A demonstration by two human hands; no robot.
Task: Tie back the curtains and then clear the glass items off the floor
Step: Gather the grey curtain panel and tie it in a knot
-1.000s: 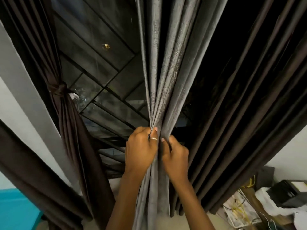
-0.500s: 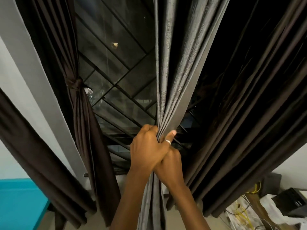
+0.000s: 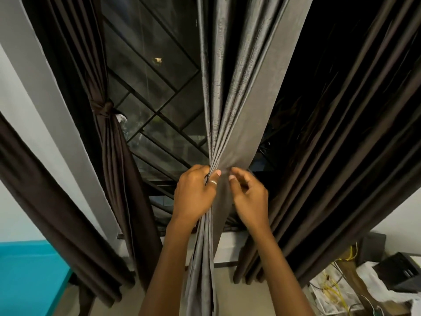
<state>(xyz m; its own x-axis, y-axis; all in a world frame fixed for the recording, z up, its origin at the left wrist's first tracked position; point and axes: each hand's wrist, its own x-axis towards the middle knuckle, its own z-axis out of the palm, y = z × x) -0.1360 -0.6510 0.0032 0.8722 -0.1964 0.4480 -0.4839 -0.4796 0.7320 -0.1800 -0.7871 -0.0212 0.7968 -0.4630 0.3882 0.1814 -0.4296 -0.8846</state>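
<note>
A dark window with a diagonal metal grille [image 3: 145,71] fills the far wall ahead of you. In front of it hangs the grey, textured fabric curtain [image 3: 237,92], gathered into one bunch at centre. Your left hand [image 3: 193,197] is closed tight around that bunch, a ring on the thumb. Your right hand [image 3: 250,199] sits just right of it, fingers loosely curled and parted, fingertips at the fabric's edge. Two dark brown curtains flank it: the knotted one [image 3: 107,124] left, the loose pleated one [image 3: 341,133] right.

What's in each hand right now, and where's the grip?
Left hand clamps the gathered grey curtain at its bunched waist; right hand is open beside it, holding nothing.
</note>
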